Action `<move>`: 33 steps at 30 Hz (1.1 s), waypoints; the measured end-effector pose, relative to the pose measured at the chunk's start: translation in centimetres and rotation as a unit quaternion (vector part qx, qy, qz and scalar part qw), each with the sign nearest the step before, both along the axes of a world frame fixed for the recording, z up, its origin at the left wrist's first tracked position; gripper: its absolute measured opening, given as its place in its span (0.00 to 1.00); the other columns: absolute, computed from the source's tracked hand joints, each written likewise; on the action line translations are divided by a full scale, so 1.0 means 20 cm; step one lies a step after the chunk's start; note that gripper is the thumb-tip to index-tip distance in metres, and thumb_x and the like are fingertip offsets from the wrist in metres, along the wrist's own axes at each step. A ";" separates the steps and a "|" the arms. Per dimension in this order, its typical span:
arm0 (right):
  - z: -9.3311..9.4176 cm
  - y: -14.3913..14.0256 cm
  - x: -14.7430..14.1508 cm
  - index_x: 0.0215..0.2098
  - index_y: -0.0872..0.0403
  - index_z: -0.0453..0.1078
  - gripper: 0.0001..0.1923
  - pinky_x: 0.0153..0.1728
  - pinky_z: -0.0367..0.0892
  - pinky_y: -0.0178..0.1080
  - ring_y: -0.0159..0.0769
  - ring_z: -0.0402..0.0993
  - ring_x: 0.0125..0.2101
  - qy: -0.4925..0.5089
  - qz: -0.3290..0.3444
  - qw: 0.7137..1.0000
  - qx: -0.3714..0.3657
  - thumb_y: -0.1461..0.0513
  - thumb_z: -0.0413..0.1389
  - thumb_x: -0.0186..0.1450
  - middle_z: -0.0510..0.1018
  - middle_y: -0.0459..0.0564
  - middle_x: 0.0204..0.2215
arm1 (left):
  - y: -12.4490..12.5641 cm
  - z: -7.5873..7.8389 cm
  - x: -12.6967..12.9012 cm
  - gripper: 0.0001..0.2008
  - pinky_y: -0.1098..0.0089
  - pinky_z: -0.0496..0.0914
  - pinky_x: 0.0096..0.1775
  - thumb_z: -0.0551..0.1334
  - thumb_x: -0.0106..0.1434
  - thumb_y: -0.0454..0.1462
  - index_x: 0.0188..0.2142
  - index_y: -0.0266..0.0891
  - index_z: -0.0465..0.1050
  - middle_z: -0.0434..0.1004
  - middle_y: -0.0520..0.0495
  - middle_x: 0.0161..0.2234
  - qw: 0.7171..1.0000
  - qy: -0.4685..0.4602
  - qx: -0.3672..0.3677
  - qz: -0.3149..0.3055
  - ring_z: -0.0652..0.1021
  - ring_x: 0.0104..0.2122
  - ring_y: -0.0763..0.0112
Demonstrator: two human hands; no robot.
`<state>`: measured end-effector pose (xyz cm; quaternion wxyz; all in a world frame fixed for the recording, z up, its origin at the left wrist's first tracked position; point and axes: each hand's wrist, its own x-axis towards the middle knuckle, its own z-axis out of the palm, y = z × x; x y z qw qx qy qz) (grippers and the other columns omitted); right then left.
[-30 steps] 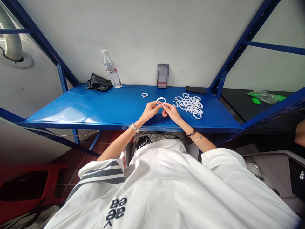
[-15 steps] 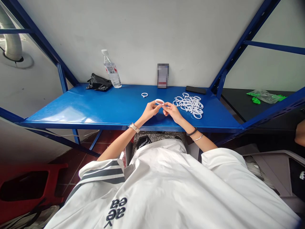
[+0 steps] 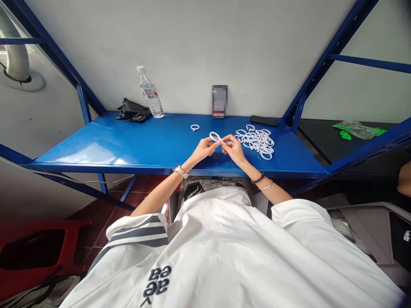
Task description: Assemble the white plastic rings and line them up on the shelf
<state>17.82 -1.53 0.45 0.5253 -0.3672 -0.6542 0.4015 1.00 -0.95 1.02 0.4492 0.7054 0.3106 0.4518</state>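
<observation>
Ring (image 3: 214,132), white, just above the blue table (image 3: 154,147) near its front edge, held at the fingertips of both hands. Leans at a tilt, hollow towards the camera. At its left, left hand (image 3: 205,148), pinching the rim between thumb and forefinger. At its right end, right hand (image 3: 233,150), thumb and forefinger also brought together in a pinch on it, close to the opposite fingertips; exact contact too small to tell.

On left wrist, watch (image 3: 181,172) with pale band; on right wrist, dark beaded bracelet (image 3: 257,178) and thin silvery bangle (image 3: 266,185).

Just beyond right hand, on the table, overlapping pile of white rings (image 3: 256,141). Farther back, left of centre, lone white ring (image 3: 194,129) lying apart. Against the pale wall (image 3: 192,51), phone (image 3: 219,102) propped upright, screen blurred. Behind the pile, flat black slab (image 3: 263,121). Towards the back left, clear bottle (image 3: 150,95), white-capped, beside crumpled black bag (image 3: 132,111).
</observation>
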 end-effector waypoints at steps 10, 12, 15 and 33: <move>-0.01 -0.04 -0.01 0.36 0.49 0.64 0.06 0.26 0.64 0.37 0.35 0.71 0.18 -0.173 -0.067 0.976 0.110 0.56 0.54 0.66 0.73 0.40 0.17 | -0.01 0.01 0.01 0.31 0.76 0.55 0.19 0.63 0.57 0.61 0.36 0.32 0.73 0.59 0.58 0.13 1.000 -0.010 0.001 0.015 0.61 0.14 0.81; -0.01 -0.04 -0.01 0.39 0.50 0.65 0.07 0.27 0.63 0.36 0.36 0.72 0.19 -0.204 -0.070 0.970 0.111 0.56 0.52 0.67 0.74 0.40 0.17 | -0.01 0.01 0.00 0.30 0.75 0.55 0.19 0.63 0.58 0.60 0.35 0.32 0.73 0.60 0.57 0.13 1.000 -0.006 0.005 0.027 0.61 0.14 0.81; -0.02 -0.05 -0.01 0.43 0.52 0.67 0.09 0.26 0.61 0.35 0.37 0.73 0.21 -0.266 -0.092 0.951 0.125 0.57 0.50 0.69 0.75 0.41 0.18 | 0.00 0.00 0.00 0.29 0.75 0.56 0.20 0.62 0.60 0.60 0.36 0.32 0.74 0.61 0.57 0.13 0.999 0.004 0.010 0.039 0.61 0.14 0.81; -0.02 -0.06 -0.03 0.47 0.52 0.67 0.11 0.25 0.56 0.35 0.39 0.75 0.24 -0.381 -0.150 0.905 0.118 0.59 0.49 0.69 0.80 0.45 0.24 | 0.00 0.00 0.00 0.29 0.75 0.55 0.20 0.61 0.61 0.60 0.34 0.34 0.73 0.62 0.56 0.14 0.997 0.039 0.011 0.066 0.61 0.14 0.80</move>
